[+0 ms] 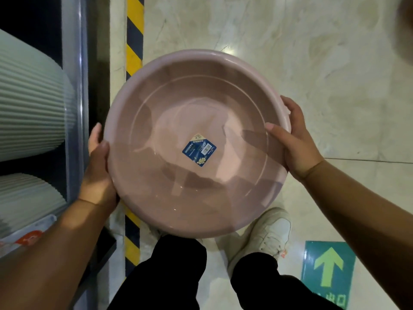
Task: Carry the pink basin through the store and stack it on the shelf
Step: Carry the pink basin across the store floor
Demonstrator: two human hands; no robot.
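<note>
A person holds a big round pink basin (pixel 196 144) out in front, open side up, above the floor. The left hand (pixel 98 168) grips the left edge of the basin. Its thumb lies over the rim and the other fingers curl under the outside. The right hand (pixel 295 142) grips the right edge the same way, with the thumb pressed down inside the rim and the fingers wrapped around the outside. Both hands are closed tight on the basin, one on each side, far apart from each other.

A small blue sticker (pixel 199 150) sits in the middle of the basin's bottom.

Below the basin are black trousers (pixel 178 276) and one pale shoe (pixel 266 236) on the shiny light floor (pixel 290 41). A yellow and black stripe (pixel 134 41) runs along the floor on the left. Left of it is a shelf (pixel 73 63) with stacks of pale green ribbed tubs (pixel 31 97). A green sign with an arrow (pixel 328 267) is stuck on the floor at the near right.
</note>
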